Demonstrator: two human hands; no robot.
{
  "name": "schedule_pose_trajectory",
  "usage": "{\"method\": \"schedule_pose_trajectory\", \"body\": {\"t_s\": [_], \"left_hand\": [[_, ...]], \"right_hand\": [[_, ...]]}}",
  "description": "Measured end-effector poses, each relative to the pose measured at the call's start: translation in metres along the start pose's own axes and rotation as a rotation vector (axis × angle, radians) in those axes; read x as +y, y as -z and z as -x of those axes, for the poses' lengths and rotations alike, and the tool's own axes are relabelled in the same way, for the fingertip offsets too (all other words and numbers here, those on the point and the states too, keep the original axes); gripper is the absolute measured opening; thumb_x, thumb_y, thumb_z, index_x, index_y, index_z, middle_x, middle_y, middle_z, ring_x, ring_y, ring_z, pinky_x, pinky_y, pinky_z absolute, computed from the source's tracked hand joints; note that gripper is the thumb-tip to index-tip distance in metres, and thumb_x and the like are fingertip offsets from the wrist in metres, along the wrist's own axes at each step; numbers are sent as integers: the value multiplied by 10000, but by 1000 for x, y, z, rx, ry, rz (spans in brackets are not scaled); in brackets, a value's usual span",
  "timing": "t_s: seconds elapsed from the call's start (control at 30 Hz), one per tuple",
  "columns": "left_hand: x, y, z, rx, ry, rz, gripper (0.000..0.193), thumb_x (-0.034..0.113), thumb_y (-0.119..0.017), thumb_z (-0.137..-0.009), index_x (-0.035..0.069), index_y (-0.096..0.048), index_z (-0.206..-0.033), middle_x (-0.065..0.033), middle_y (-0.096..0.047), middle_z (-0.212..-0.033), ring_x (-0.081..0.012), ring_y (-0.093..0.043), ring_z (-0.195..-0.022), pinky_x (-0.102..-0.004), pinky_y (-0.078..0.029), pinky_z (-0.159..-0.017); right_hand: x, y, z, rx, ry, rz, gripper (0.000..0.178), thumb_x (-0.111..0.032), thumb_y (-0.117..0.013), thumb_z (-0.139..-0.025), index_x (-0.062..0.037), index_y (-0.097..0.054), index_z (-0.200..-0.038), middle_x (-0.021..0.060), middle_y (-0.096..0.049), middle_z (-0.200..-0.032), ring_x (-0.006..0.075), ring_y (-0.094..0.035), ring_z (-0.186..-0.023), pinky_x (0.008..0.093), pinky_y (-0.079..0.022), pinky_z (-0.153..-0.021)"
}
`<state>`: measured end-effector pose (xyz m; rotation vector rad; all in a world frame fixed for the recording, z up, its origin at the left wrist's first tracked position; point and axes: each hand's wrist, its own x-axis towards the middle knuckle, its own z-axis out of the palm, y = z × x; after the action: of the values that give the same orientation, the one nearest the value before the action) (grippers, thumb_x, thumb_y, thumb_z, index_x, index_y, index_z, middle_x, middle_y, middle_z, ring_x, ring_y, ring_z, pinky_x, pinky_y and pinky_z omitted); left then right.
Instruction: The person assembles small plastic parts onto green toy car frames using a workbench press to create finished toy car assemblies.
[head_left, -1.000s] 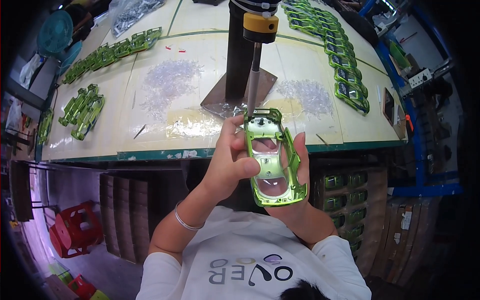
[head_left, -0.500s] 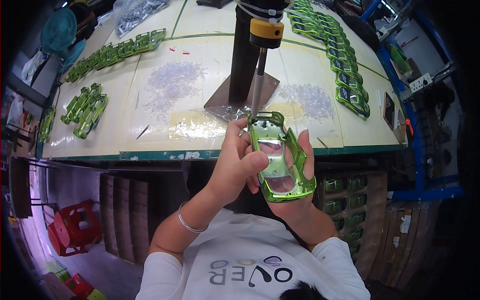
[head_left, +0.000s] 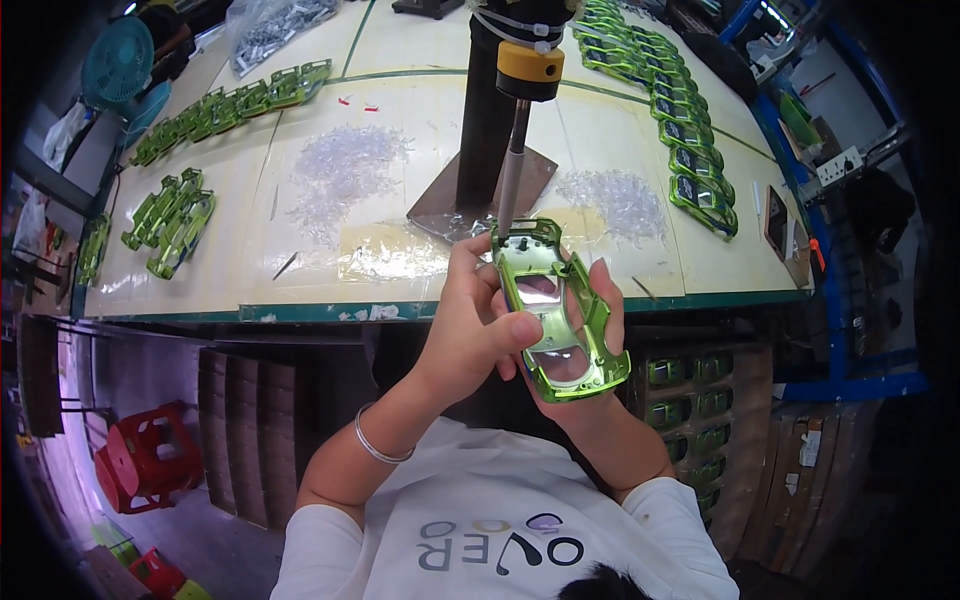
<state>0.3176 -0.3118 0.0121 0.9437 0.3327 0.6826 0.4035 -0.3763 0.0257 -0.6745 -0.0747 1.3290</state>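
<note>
A shiny green toy car body shell (head_left: 548, 318) is held between my two hands, its hollow underside turned up. My left hand (head_left: 478, 318) grips its left side, thumb over the edge. Beneath and along its right side, my right hand (head_left: 607, 305) supports it, fingers partly hidden by the shell. The tip of a vertical rod tool (head_left: 512, 185) meets the shell's far left corner; whether it presses on a post there I cannot tell. That rod hangs from a yellow and black head (head_left: 530, 70) on a black post.
Small clear plastic pieces (head_left: 350, 170) lie heaped left of the metal base plate (head_left: 430, 205), with another heap (head_left: 615, 200) on its right. Green car shells (head_left: 235, 105) line the table's left, others (head_left: 700, 205) its right. Below right, a box (head_left: 690, 400) holds more shells.
The shell and both hands have shifted very slightly to the left and away from me. The rod's tip stays at the shell's far left corner. Both hands keep their hold.
</note>
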Motion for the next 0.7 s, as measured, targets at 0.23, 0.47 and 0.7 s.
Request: {"method": "schedule_pose_trajectory", "body": {"t_s": [0.23, 0.47, 0.7], "left_hand": [[-13, 13, 7, 45, -47, -41, 956, 356, -735, -596, -5, -98, -1212, -158, -454, -1012, -130, -530, -686, -189, -437, -465], [-13, 12, 23, -15, -165, -181, 1027, 335, -740, -600, 13, -22, -1260, -164, -383, -1172, -226, -418, -1065, -354, -323, -909], [-10, 11, 29, -119, -312, -403, 1140, 327, -773, -552, 5, 45, -1278, -192, -336, -1205, -253, -383, -1111, -366, -362, -873]], "right_hand": [[1, 2, -12, -14, -22, -28, 476, -451, -280, -822, -76, -425, -1078, 143, -545, -757, 208, -542, -587, 295, -432, -380], [-17, 18, -26, -312, -334, -173, 452, -425, -304, -827, -27, -478, -950, 121, -519, -778, 228, -498, -628, 291, -386, -308], [-24, 27, -34, -628, -412, -403, 575, -451, -264, -849, 42, -403, -1110, 234, -481, -955, 230, -473, -636, 310, -405, -330]]}}
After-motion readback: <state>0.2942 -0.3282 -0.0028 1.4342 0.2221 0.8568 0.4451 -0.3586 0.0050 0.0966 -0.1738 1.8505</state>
